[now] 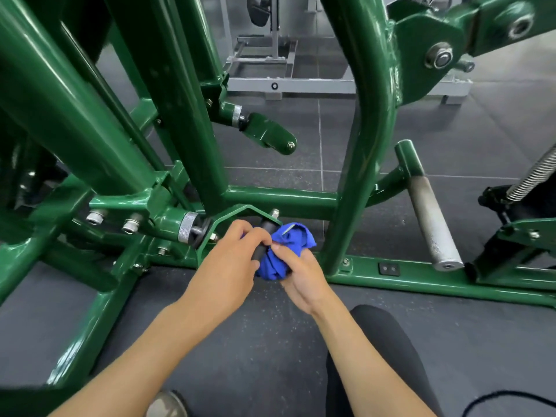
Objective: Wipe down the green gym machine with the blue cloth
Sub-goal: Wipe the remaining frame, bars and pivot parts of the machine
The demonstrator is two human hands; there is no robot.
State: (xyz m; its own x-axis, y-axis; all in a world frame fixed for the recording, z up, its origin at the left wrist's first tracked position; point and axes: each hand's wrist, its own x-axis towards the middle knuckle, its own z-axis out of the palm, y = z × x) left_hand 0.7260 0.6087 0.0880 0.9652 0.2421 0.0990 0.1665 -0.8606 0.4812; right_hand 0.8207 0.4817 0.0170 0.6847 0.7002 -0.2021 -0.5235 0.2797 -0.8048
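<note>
Blue cloth [296,239] crumpled in right hand [304,281] beside black peg [263,240].

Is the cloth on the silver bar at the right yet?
No, the cloth is bunched in the right hand against the black peg that the left hand grips; the silver bar is bare.

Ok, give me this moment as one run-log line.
left hand: grips short black cylindrical handle | right hand: holds bunched blue cloth against it | place: base of green metal gym machine
</note>
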